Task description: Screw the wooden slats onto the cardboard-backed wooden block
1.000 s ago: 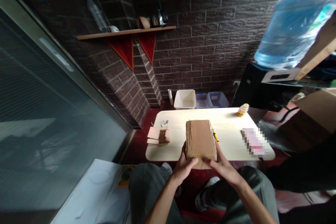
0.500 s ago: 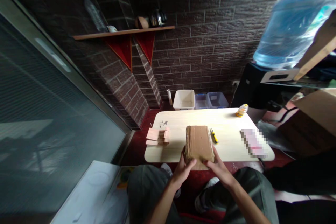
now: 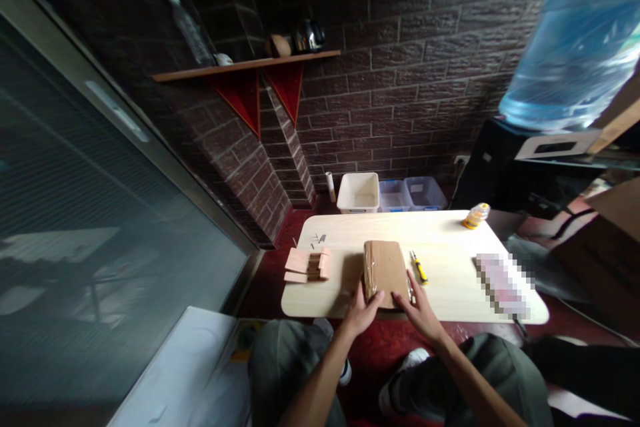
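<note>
A brown cardboard box [image 3: 387, 272] with shiny tape along its edges is between my two hands at the table's near side. My left hand [image 3: 364, 311] grips its near left corner, thumb on top. On the opposite corner, my right hand [image 3: 420, 310] holds it the same way. Whether the box rests fully on the table cannot be made out. Just right of it lies a yellow and black screwdriver [image 3: 419, 268]. Pinkish wooden pieces [image 3: 307, 264] sit to the left, with several small screws or nails [image 3: 316, 240] behind them.
The pale table [image 3: 345, 229] carries a yellow-based clear container [image 3: 476, 215] at its far right and a blurred-out flat item [image 3: 503, 283] nearer. Behind stand a white bin [image 3: 359, 192] and blue-tinted clear bins [image 3: 424, 193]. A glass partition [image 3: 100, 227] runs along the left.
The box has moved forward, away from my body, and looks lower and flatter over the table, with both hands still on it. The camera view has shifted slightly.
</note>
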### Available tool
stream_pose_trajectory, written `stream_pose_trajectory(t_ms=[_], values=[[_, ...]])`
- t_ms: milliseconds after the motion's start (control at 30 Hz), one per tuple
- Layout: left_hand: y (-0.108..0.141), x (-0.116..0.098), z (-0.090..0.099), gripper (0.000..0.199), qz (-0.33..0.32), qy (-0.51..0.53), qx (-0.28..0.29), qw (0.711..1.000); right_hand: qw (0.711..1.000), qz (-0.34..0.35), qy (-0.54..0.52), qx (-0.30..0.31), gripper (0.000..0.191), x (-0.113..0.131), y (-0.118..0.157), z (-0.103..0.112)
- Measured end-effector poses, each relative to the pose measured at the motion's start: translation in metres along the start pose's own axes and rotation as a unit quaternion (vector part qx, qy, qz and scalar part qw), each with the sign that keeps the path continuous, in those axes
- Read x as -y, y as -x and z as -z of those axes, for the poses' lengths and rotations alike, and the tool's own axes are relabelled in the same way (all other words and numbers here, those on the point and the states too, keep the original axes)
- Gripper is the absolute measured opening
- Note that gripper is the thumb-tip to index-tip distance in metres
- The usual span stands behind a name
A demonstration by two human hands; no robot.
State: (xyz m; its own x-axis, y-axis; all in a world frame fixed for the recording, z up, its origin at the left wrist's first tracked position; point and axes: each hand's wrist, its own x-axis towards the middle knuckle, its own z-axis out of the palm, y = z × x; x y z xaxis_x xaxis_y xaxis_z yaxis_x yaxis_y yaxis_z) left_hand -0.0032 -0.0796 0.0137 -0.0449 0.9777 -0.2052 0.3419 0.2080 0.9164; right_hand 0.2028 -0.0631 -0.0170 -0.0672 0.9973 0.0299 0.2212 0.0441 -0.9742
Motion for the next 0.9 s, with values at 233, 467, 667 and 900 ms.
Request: stream_pose_trajectory(t_ms=[233, 467, 667, 900], values=[[-0.028, 0.002, 0.001, 0.076, -0.018, -0.081, -0.070, 0.994, 0.998, 0.031, 0.040, -0.042, 0.071, 0.000, -0.026, -0.004], [-0.058, -0.006, 0.074, 0.053, -0.133, -0.098, -0.127, 0.978, 0.995, -0.046, 0.012, -0.084, 0.066, -0.004, -0.007, 0.019], [-0.097, 0.000, 0.192, 0.031, -0.078, -0.185, -0.216, 0.956, 0.989, -0.133, -0.037, -0.056, 0.054, -0.018, 0.026, 0.050], [-0.084, 0.036, 0.247, 0.038, 0.031, -0.198, -0.308, 0.930, 0.989, -0.126, -0.046, -0.055, 0.052, -0.018, 0.058, 0.053]])
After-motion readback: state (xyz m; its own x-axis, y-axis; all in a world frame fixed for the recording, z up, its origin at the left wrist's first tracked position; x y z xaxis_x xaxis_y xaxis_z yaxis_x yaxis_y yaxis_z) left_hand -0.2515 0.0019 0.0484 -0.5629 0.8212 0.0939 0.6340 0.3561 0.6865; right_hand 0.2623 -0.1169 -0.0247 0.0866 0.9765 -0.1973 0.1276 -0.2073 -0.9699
